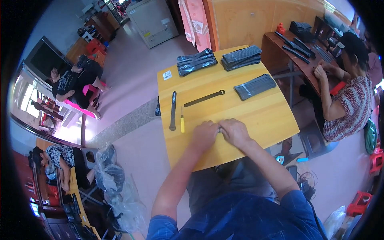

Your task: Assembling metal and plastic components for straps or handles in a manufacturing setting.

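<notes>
Over the near part of a yellow wooden table (192, 156), my left hand (205, 134) and my right hand (237, 133) meet with bent fingers. Pinched between them is something small and greyish, mostly hidden by the fingers. Beyond my hands, a dark strap with a ring-shaped end (204, 98) lies slantwise. Another dark strap (173, 112) lies lengthwise at the left side of the tabletop. Just right of that strap is a thin pointed tool with a yellow handle (182, 124), closest to my left hand.
Stacked dark straps (197, 63) sit at the far edge, with another pile (241, 58) and a flat bundle (255, 87) to the right. A co-worker (348, 88) works at a brown table on the right. Clear plastic bags (114, 172) lie on the floor at left.
</notes>
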Tool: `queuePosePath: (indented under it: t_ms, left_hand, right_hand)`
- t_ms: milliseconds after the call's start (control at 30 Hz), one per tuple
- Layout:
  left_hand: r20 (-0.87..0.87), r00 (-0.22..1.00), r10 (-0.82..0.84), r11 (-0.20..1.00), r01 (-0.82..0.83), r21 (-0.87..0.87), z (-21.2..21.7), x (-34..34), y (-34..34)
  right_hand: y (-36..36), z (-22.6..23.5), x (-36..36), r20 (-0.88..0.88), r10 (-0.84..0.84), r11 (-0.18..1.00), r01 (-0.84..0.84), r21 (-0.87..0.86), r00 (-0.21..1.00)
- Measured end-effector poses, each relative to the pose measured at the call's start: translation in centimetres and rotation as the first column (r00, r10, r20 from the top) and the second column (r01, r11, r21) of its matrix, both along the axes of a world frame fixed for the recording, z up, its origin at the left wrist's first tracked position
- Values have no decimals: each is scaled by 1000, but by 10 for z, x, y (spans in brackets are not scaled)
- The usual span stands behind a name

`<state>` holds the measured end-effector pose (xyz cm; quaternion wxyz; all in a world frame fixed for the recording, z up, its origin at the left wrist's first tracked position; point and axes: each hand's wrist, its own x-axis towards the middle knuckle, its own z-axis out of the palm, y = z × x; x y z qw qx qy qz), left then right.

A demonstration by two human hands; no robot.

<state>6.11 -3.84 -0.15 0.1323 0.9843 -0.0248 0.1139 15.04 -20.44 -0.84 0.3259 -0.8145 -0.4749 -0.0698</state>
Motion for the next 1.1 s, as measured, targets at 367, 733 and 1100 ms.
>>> queuePosePath:
  t_ms: [367,733,1100]
  left_hand:
    - [-52,999,3,992,-10,-129,5,10,2]
    - [-22,1000,-14,986,10,-167,-1,7,7]
    - [-92,996,-8,991,-5,-134,5,13,8]
  right_hand:
    - [-4,-8,0,32,5,997,-8,74,999]
    - [-15,-2,-41,162,27,1000,-29,6,986]
    - [-14,-7,-59,210,-32,983,69,-172,977]
